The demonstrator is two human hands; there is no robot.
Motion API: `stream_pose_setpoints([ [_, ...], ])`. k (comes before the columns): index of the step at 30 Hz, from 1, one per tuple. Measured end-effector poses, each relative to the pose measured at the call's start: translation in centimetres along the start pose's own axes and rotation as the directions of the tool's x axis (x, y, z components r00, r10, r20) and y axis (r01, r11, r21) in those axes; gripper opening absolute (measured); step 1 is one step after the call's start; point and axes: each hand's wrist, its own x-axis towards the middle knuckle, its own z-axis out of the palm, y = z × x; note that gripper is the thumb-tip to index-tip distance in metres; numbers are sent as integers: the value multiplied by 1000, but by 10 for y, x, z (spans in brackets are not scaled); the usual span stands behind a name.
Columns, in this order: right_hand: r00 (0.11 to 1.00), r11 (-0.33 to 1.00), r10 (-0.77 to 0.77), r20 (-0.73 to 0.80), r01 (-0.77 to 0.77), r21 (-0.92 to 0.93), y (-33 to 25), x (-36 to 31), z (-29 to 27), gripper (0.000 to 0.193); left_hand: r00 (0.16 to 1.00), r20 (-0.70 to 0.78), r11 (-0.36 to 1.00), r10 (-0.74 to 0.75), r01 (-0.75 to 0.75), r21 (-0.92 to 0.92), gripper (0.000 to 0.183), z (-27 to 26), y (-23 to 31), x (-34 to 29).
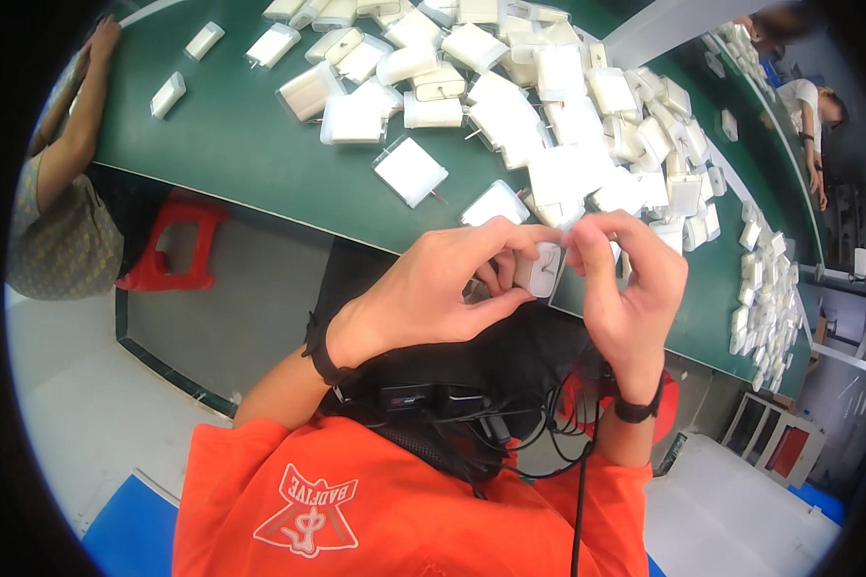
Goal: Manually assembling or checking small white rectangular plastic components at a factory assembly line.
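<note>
A small white charger block [541, 269] sits between my two hands, held up in front of my chest near the table's front edge. My left hand [433, 288] wraps it from the left with thumb and fingers closed on it. My right hand [630, 279] pinches its right side with fingertips. Most of the block is hidden by my fingers. Just beyond my hands lies a large heap of white charger blocks [510, 87] on the green table [241, 144].
A person in a patterned top [58, 231] sits at the left with an arm on the table, beside a red stool [173, 245]. More white blocks [765, 298] line the table's right side. Another person [813, 106] sits at the far right. Black cables [558, 423] hang over my orange shirt.
</note>
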Motion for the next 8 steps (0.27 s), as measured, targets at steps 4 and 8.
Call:
stream_pose_setpoints([
  [4, 991, 983, -34, -131, 56, 172, 9, -19, 1, 9, 1000, 2, 1000, -19, 19, 4, 48, 0, 0, 1],
  [8, 990, 961, 9, -140, 30, 274, 18, -21, -4, 12, 1000, 9, 999, 13, -13, 30, 53, -1, 0, 3],
])
